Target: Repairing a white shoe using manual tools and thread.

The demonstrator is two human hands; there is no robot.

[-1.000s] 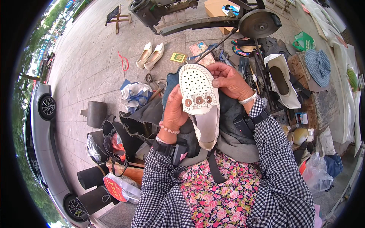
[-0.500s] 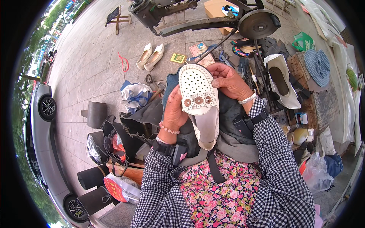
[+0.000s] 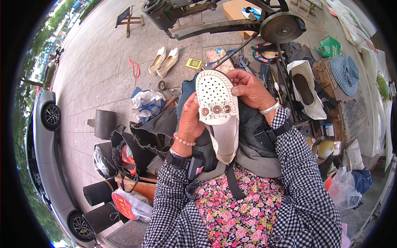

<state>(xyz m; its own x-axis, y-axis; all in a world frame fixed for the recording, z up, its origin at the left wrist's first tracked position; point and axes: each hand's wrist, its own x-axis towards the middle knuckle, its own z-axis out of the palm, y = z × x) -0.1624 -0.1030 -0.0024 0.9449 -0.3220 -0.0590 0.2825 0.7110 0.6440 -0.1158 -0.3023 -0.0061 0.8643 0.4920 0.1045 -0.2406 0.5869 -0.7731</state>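
A white slip-on shoe (image 3: 216, 97) with a perforated toe and a row of flower trims is held up over my lap, toe pointing away from me. My left hand (image 3: 191, 122) grips its left side, with part of the fingers hidden beneath it. On the other side, my right hand (image 3: 249, 90) pinches the edge near the toe, thumb on top. The shoe's opening faces up and shows a pale insole. Dark cloth (image 3: 252, 124) lies across my lap below the shoe.
A hand-cranked sewing machine (image 3: 223, 25) stands ahead. Cream shoes (image 3: 164, 62) and a yellow box (image 3: 194, 63) are on the paving. Bags and black rolls (image 3: 100, 191) lie left. To the right are another shoe (image 3: 304, 87), a blue hat (image 3: 345, 74) and bottles (image 3: 326, 148).
Both hands keep the same hold on the shoe. Only a very slight shift of the whole view is visible.
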